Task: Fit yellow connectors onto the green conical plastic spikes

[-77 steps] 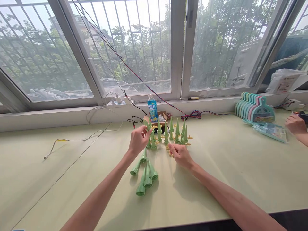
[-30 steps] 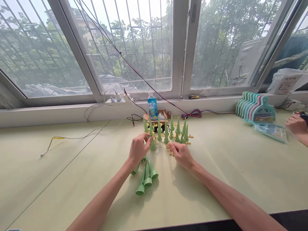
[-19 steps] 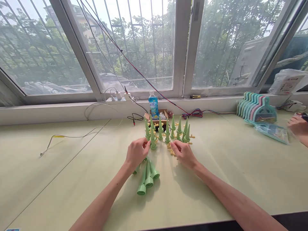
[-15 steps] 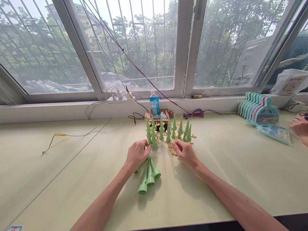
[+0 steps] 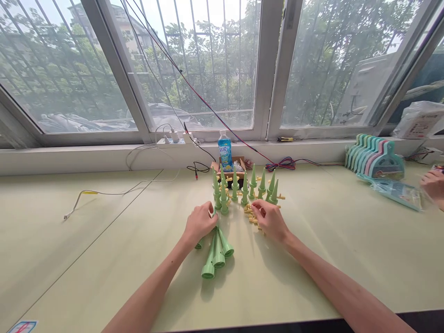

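Note:
My left hand [image 5: 201, 224] is closed, thumb and fingers around the narrow end of a green watering spike [image 5: 214, 212]; the hand partly hides it. Just below, several hollow green spikes [image 5: 218, 259] lie fanned out with their wide round ends toward me. My right hand [image 5: 270, 219] has its fingertips pinched at a small pile of yellow valves [image 5: 253, 220]; a valve seems to be between the fingers, largely covered by them. Beyond both hands, several green spikes [image 5: 244, 189] stand upright with points up, some with yellow valves sticking out sideways.
Behind the standing spikes are a small cardboard box [image 5: 238, 163] and a blue bottle [image 5: 225, 152]. A bundled cable [image 5: 282, 163] lies by the sill. Teal dustpan-like pieces [image 5: 376, 157] stand at the right, near another person's hand [image 5: 433, 185]. A white cable [image 5: 104, 192] runs across the left.
My left hand has let go of an upright spike among the standing group and come down toward the lying spikes. My right hand stays at the yellow valves. The view has shifted slightly.

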A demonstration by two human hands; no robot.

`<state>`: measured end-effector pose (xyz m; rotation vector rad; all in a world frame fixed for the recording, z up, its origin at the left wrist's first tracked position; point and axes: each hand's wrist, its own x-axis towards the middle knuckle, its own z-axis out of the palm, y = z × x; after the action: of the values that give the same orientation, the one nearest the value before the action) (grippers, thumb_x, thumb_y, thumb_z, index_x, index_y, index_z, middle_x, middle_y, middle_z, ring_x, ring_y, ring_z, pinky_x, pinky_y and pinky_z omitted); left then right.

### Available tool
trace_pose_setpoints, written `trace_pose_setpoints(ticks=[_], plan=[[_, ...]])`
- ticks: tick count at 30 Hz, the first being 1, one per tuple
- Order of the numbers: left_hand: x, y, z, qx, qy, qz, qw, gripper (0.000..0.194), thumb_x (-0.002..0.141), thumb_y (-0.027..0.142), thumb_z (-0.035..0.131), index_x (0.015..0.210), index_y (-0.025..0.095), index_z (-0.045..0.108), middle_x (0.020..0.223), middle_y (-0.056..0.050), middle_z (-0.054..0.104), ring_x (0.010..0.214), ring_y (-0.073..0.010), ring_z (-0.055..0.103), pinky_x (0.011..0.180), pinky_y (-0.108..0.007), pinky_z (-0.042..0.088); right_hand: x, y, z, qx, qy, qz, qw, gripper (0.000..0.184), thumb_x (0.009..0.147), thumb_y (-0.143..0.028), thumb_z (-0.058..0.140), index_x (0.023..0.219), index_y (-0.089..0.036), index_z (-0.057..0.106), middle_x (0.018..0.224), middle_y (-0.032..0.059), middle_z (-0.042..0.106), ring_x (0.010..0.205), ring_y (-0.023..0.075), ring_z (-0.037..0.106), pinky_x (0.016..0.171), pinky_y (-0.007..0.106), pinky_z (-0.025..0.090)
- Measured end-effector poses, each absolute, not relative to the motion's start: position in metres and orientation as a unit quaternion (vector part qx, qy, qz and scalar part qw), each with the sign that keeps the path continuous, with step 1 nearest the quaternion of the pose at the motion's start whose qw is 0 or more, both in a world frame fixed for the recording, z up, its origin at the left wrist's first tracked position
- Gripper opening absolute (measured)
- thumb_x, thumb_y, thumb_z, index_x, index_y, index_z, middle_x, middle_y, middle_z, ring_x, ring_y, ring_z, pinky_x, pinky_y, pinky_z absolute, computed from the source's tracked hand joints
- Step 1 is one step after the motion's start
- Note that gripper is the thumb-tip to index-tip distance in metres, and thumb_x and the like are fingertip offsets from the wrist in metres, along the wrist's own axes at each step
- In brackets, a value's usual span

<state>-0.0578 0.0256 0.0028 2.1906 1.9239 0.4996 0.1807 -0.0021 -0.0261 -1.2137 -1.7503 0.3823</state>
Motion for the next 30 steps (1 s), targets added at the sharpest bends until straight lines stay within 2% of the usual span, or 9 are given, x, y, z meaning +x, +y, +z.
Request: trace_pose_setpoints(ticks=[8,14,16,18,20,27,30], plan=[[-0.056,0.023,0.007,0.71,0.646,0.252,0.121,0.008,0.076,0.028,0.051,0.074,0.022,0.047,0.067,-0.001,0.061,0.068,-0.0188,0.059,0.057,-0.025,0.037,0.184,0.004,-0.033,-0.5,-0.728,0.127,0.452,0.019,0.092,-0.022,0.046,0.09,-0.017,0.065,0.085,0.0049,0.067,0.061,0.0147,0.055,0.061,0.027,0.044],[-0.051,0.016,0.016,0.683,0.617,0.387,0.065,0.02,0.081,0.032,0.053,0.068,0.021,0.043,0.065,0.002,0.059,0.051,-0.0117,0.049,0.056,-0.024,0.037,0.186,0.009,-0.04,-0.502,-0.741,0.122,0.43,0.023,0.09,-0.014,0.046,0.102,-0.018,0.065,0.102,0.0076,0.069,0.086,0.0202,0.064,0.074,0.03,0.049],[-0.047,0.012,0.017,0.688,0.59,0.421,0.041,0.023,0.084,0.034,0.051,0.066,0.02,0.043,0.058,0.004,0.054,0.046,-0.0099,0.042,0.056,-0.024,0.037,0.186,0.01,-0.04,-0.509,-0.748,0.123,0.408,0.027,0.089,-0.01,0.046,0.106,-0.019,0.065,0.104,0.0074,0.069,0.092,0.0213,0.064,0.079,0.031,0.048],[-0.043,0.008,0.016,0.706,0.558,0.434,0.038,0.025,0.085,0.035,0.051,0.066,0.021,0.045,0.047,0.007,0.039,0.042,-0.0099,0.036,0.054,-0.023,0.035,0.186,0.011,-0.041,-0.521,-0.753,0.126,0.382,0.03,0.087,-0.008,0.047,0.108,-0.02,0.065,0.104,0.0071,0.069,0.094,0.0219,0.064,0.081,0.032,0.048],[-0.037,0.005,0.012,0.734,0.523,0.431,0.048,0.024,0.086,0.035,0.052,0.067,0.021,0.047,0.045,0.008,0.034,0.041,-0.0096,0.032,0.052,-0.023,0.035,0.186,0.011,-0.041,-0.531,-0.756,0.128,0.362,0.03,0.086,-0.007,0.049,0.108,-0.021,0.065,0.103,0.0067,0.069,0.093,0.0221,0.064,0.081,0.032,0.047],[-0.027,0.003,-0.008,0.8,0.432,0.399,0.119,0.018,0.09,0.031,0.05,0.076,0.02,0.051,0.058,0.005,0.05,0.046,-0.0079,0.042,0.053,-0.021,0.038,0.184,0.012,-0.042,-0.547,-0.758,0.118,0.335,0.027,0.085,-0.008,0.053,0.105,-0.021,0.065,0.092,0.0048,0.066,0.083,0.0193,0.063,0.074,0.029,0.045],[-0.026,0.003,-0.008,0.791,0.432,0.397,0.173,0.011,0.09,0.031,0.051,0.086,0.021,0.049,0.074,0.003,0.061,0.046,-0.0063,0.045,0.051,-0.021,0.04,0.184,0.013,-0.042,-0.55,-0.758,0.115,0.331,0.024,0.086,-0.011,0.054,0.104,-0.021,0.065,0.09,0.0039,0.065,0.078,0.0182,0.061,0.072,0.028,0.045]])
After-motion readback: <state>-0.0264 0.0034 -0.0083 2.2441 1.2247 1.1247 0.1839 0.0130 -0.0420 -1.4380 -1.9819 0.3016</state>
